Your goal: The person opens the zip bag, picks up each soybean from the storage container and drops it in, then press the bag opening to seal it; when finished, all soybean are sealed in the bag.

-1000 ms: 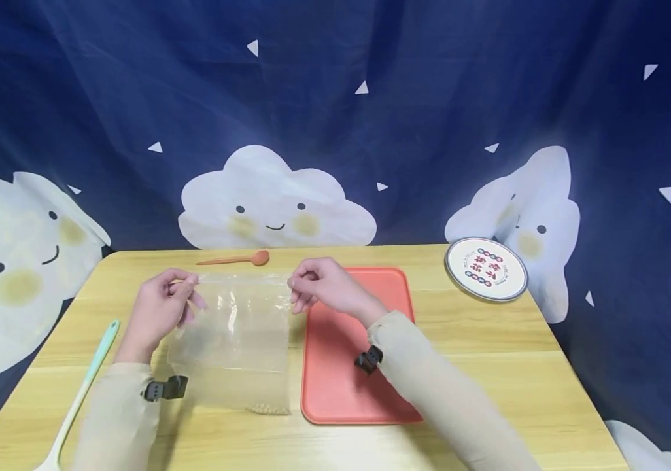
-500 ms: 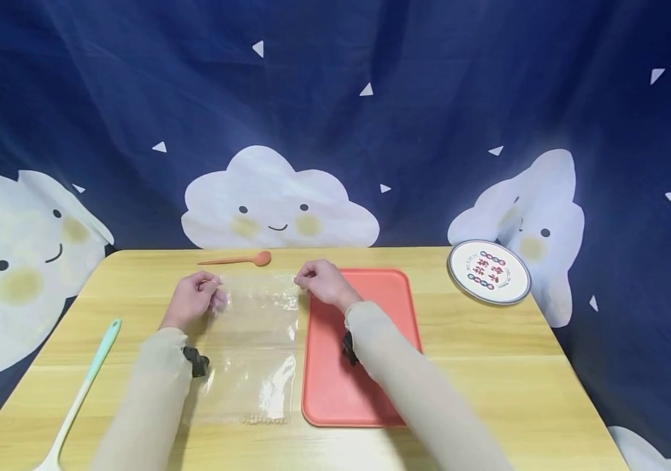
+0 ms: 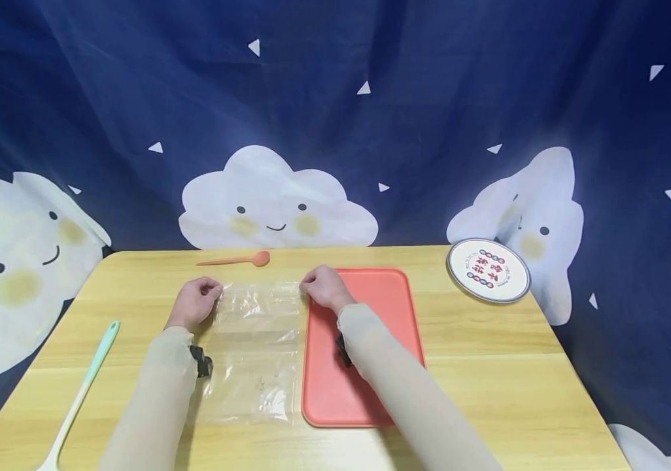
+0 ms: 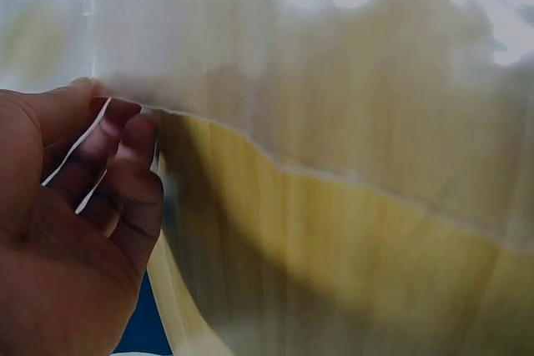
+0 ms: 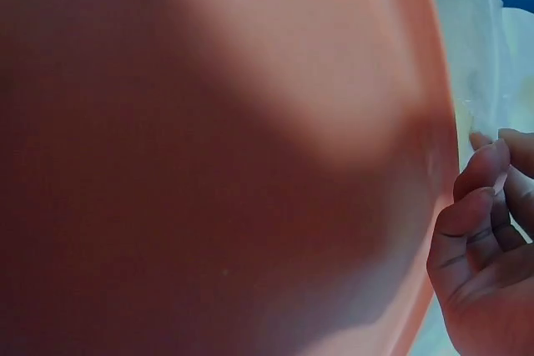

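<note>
A clear plastic bag is spread out on the wooden table between my two hands. At its far left corner, my left hand pinches the film between thumb and fingers. The left wrist view shows that grip on the bag's edge, which lifts a little off the table there. My right hand pinches the far right corner, above the red tray. In the right wrist view the tray fills most of the picture, and the bag shows only as a strip. Glare covers the bag's near end.
An orange spoon lies behind the bag by the table's far edge. To the left is a long utensil with a mint handle, its head cut off by the frame. A round printed plate sits at the back right corner.
The bag has gone from raised and tilted to lying flatter. My left hand has moved right; both hands have lowered. Small pale pieces seen earlier at its near end no longer show clearly.
</note>
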Available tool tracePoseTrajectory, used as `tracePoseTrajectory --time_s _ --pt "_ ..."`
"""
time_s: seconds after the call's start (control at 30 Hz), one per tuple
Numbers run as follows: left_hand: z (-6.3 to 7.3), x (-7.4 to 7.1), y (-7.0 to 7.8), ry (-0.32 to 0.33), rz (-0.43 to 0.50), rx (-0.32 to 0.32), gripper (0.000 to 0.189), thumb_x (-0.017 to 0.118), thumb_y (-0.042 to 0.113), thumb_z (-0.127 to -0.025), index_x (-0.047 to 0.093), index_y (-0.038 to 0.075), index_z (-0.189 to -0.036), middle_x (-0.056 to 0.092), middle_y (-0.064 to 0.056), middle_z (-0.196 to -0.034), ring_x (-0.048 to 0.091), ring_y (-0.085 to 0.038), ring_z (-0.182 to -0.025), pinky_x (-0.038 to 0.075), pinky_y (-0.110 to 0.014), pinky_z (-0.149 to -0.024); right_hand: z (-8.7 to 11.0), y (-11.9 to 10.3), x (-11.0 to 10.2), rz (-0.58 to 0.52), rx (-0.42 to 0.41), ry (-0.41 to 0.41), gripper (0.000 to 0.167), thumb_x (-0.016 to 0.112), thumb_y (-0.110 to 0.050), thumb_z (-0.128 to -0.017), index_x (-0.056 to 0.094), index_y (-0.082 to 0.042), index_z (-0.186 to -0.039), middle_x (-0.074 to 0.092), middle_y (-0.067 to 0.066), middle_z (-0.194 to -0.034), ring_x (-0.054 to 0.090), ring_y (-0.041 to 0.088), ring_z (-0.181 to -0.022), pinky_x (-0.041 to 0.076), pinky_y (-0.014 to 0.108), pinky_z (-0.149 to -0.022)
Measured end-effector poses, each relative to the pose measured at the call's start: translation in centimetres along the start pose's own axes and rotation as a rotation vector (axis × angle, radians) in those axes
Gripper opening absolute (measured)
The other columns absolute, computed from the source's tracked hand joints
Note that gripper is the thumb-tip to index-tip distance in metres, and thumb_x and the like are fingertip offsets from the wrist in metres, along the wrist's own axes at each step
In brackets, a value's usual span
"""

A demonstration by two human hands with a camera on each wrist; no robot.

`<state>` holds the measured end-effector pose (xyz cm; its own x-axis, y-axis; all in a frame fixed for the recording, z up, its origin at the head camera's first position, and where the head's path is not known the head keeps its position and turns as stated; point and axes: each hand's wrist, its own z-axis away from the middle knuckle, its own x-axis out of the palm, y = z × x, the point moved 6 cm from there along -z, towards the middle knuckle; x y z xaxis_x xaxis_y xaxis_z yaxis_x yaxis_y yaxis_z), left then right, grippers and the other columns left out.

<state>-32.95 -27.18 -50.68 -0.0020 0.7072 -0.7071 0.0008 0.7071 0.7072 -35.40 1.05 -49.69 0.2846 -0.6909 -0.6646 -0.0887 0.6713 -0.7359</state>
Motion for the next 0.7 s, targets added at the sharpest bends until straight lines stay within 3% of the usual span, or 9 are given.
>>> tracePoseTrajectory --time_s 0.17,0.33,0.43,0.57,0.7 --pt "-0.1 0.2 0.0 -0.030 -0.026 -0.024 0.032 0.052 0.016 -0.101 0.060 -0.009 -0.119 0.063 -0.024 -0.106 0.058 -0.039 -0.099 0.045 -0.051 -0.088 0.2 0.5 0.0 -0.009 0.007 -0.016 0.017 0.064 -0.016 -0.093 0.076 -0.008 -0.101 0.068 -0.003 -0.085 0.059 0.012 -0.078 0.048 0.028 -0.077" --pt "0.3 -0.1 0.2 -0.064 -0.076 -0.024 0.036 0.050 0.016 -0.100 0.056 -0.010 -0.124 0.057 -0.027 -0.117 0.055 -0.042 -0.107 0.043 -0.054 -0.093 1.4 0.0 -1.0 -0.084 -0.024 -0.091 0.023 0.057 -0.017 -0.097 0.069 -0.003 -0.112 0.069 0.007 -0.091 0.065 0.020 -0.078 0.050 0.033 -0.078" --pt "1.1 -0.3 0.4 -0.099 -0.143 0.009 0.038 0.049 0.016 -0.100 0.054 -0.012 -0.125 0.053 -0.030 -0.120 0.052 -0.046 -0.111 0.041 -0.057 -0.096 2.6 0.1 -2.4 -0.063 -0.046 -0.118 0.029 0.055 -0.020 -0.100 0.065 -0.003 -0.121 0.068 0.009 -0.104 0.065 0.024 -0.096 0.048 0.037 -0.091" --pt "2.9 -0.5 1.0 -0.128 -0.239 0.045 0.046 0.048 0.021 -0.101 0.049 -0.016 -0.128 0.048 -0.036 -0.126 0.043 -0.053 -0.119 0.034 -0.062 -0.101 4.7 1.0 -5.3 0.022 -0.054 -0.085 0.036 0.056 -0.029 -0.100 0.063 -0.007 -0.128 0.064 0.004 -0.121 0.055 0.022 -0.118 0.040 0.039 -0.102" --pt "5.3 -0.7 1.7 -0.107 -0.342 0.063 0.055 0.045 0.029 -0.103 0.042 -0.017 -0.134 0.041 -0.040 -0.132 0.034 -0.057 -0.123 0.029 -0.066 -0.102 7.2 2.4 -8.6 0.070 -0.072 -0.036 0.038 0.057 -0.030 -0.099 0.063 -0.007 -0.128 0.062 0.007 -0.127 0.053 0.025 -0.123 0.039 0.042 -0.104"
